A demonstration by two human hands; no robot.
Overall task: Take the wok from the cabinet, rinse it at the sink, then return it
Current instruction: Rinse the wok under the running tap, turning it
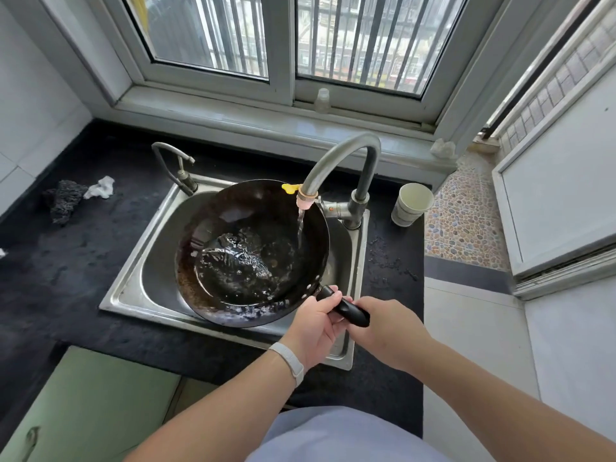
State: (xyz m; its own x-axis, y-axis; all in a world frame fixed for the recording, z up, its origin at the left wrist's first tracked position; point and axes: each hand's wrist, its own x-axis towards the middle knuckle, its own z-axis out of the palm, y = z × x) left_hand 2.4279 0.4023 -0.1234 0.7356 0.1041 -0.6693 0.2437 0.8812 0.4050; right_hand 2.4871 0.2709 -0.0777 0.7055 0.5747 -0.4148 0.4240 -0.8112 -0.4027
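A black wok [233,228] sits tilted over the steel sink [133,288], with water pooled in its bottom. A stream runs from the curved faucet [336,158] onto the wok's right inner wall. Its black handle [346,310] points toward me at the lower right. My left hand [313,325] grips the handle from the left, near the wok's rim. My right hand [386,328] holds the handle's outer end. Both hands are closed on it. A green cabinet door [86,405] stands under the counter at the lower left.
A white paper cup [411,205] stands right of the faucet. A second small tap [176,165] rises at the sink's back left corner. A dark scrubber [63,200] and crumpled tissue [100,188] lie on the black counter at left. A window sill runs behind.
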